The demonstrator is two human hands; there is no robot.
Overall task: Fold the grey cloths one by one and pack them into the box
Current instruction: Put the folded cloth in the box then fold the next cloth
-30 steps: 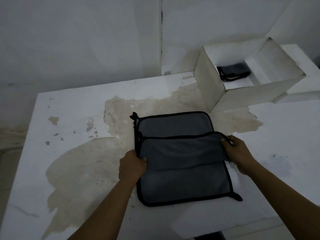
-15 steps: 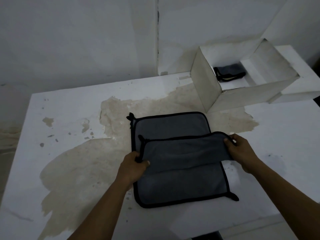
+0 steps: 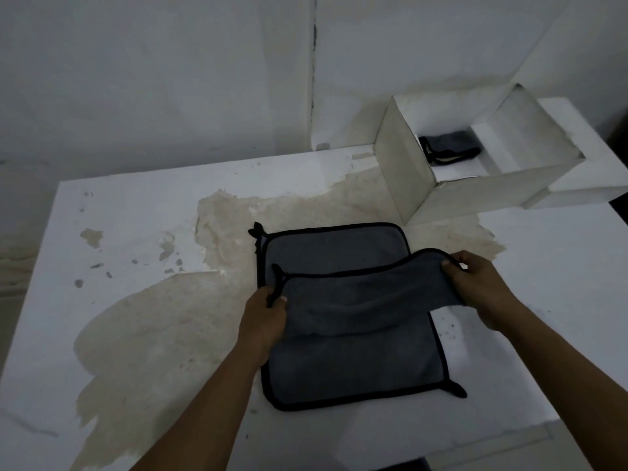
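A grey cloth with black trim lies on the white table, its far edge lifted and folded toward me. My left hand pinches the lifted edge at its left corner. My right hand pinches the same edge at the right corner, slightly higher. A second grey cloth lies flat beneath, showing beyond the lifted edge. The white open box stands at the back right, with a folded grey cloth inside it.
The white table has a large tan stain across its middle and left. Its front edge runs close below the cloth. A white wall stands behind the table, and the box's flap juts out to the right.
Both hands have raised the cloth's far edge and drawn it nearer to me, so more of the cloth beneath shows. The right corner now sits higher.
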